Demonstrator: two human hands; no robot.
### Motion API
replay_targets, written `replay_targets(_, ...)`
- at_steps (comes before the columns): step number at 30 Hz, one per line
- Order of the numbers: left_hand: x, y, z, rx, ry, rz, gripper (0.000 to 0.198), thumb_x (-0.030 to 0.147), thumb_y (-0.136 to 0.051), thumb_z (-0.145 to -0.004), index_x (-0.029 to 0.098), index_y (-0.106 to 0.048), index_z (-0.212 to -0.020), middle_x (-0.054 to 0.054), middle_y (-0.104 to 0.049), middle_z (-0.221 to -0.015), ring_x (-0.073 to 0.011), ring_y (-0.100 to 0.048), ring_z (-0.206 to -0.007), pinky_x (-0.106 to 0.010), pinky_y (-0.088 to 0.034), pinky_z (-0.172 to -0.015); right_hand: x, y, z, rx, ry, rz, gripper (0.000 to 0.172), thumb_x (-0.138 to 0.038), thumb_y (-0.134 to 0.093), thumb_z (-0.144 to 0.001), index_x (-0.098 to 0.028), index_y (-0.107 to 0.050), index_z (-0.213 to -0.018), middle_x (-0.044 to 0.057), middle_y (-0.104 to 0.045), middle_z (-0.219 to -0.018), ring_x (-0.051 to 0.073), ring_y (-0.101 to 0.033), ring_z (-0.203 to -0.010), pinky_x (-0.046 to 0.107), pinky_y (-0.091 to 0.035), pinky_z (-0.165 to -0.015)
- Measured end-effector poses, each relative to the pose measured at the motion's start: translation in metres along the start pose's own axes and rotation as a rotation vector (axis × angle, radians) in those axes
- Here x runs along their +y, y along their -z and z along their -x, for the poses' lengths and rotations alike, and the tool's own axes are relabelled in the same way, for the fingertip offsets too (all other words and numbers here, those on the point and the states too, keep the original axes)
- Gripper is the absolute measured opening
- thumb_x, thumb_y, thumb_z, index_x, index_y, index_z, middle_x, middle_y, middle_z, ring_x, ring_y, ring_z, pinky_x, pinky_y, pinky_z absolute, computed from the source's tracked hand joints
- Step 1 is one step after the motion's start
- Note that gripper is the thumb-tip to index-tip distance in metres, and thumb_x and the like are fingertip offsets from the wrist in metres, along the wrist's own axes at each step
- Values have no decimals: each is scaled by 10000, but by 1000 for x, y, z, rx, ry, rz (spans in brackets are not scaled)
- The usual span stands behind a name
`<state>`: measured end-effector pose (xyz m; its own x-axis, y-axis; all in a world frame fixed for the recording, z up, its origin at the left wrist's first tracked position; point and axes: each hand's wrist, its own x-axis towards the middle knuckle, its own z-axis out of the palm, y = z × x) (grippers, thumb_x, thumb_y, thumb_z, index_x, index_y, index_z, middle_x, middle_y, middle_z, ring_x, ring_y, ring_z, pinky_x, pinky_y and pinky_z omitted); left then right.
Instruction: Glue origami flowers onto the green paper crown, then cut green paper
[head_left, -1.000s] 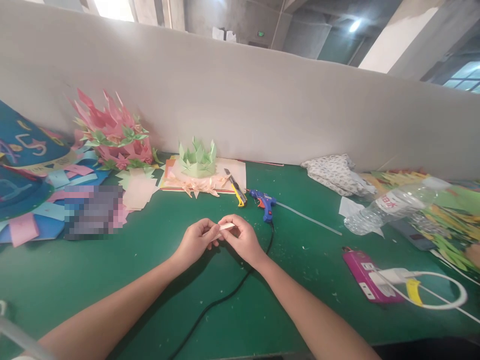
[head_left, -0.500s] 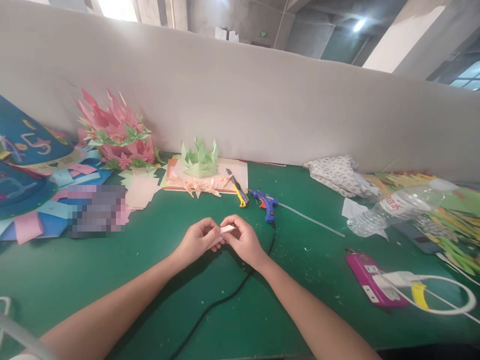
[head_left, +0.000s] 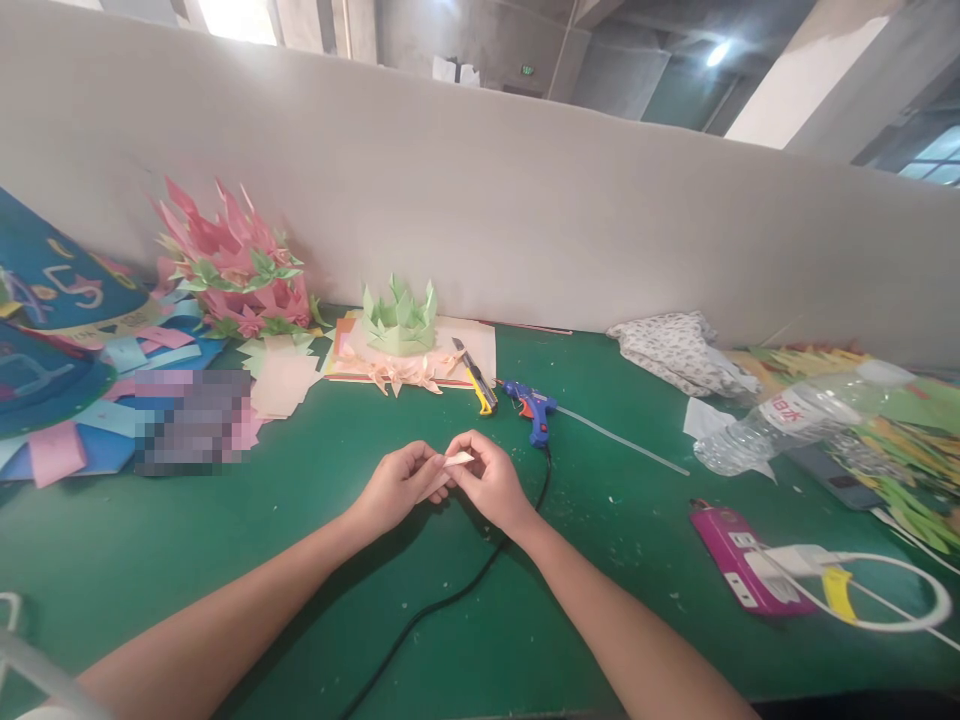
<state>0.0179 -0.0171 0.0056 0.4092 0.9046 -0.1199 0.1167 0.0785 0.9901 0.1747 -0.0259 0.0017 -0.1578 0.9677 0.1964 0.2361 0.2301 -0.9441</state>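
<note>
Between my two hands is a small folded piece of pale pink paper [head_left: 458,459], pinched over the middle of the green table. My left hand [head_left: 397,484] has its thumb and fingers closed on the paper's left part. My right hand [head_left: 489,482] grips it from the other side, thumb on the near face. Part of the paper is hidden by the fingers. Just beyond lie a blue glue gun [head_left: 534,408] with a clear glue stick in its back and a yellow utility knife [head_left: 476,378].
A green paper crown [head_left: 400,322] and peach folded pieces [head_left: 401,370] rest on stacked paper. Pink paper crowns [head_left: 244,265] and blue cone hats [head_left: 64,270] stand left. At right are a plastic bottle [head_left: 802,415] and a magenta power strip [head_left: 739,560]. A black cord [head_left: 442,600] crosses the table beneath my right forearm.
Both hands have shifted very slightly, still pinching the folded paper. Nothing else on the table has visibly moved.
</note>
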Motion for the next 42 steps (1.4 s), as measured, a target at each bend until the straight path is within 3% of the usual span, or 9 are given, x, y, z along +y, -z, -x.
replay_targets(10,1,3,-1,-47,12,17,299,450,-571,-762,153,-555,-790,-25,-658,-671,-136,-625,-628,-251,-482,-623,-4,1,1,14,11,63,80,-230,-543,-760,-199,-539,-833,-15,-542,-747,103,-503,-595,225,-445,-562)
replay_targets(16,4,5,-6,50,72,121,325,466,-578,-754,143,-550,-780,-12,-651,-638,-120,-613,-591,-257,-492,-632,2,6,-4,30,-22,45,224,-309,-605,-751,-194,-543,-933,-3,-555,-761,130,-544,-674,251,-475,-610)
replay_targets(25,-3,4,-7,77,79,204,379,477,-624,-711,134,-578,-865,-32,-674,-736,-131,-638,-657,-282,-518,-682,-2,7,-2,32,179,256,17,-185,-564,-759,-196,-561,-747,24,-548,-821,127,-529,-680,244,-465,-587)
replay_targets(34,-8,4,-7,80,71,162,433,494,-610,-715,134,-612,-955,-45,-691,-804,-155,-653,-711,-294,-534,-715,-3,1,1,100,296,597,88,-138,-552,-718,-213,-598,-727,40,-553,-864,185,-520,-848,302,-443,-726)
replay_targets(42,-8,2,-4,76,26,90,427,484,-606,-717,136,-628,-963,-50,-700,-787,-174,-657,-720,-295,-530,-695,-3,-1,2,129,282,682,59,-163,-565,-709,-218,-586,-702,22,-568,-805,165,-522,-772,263,-413,-635)
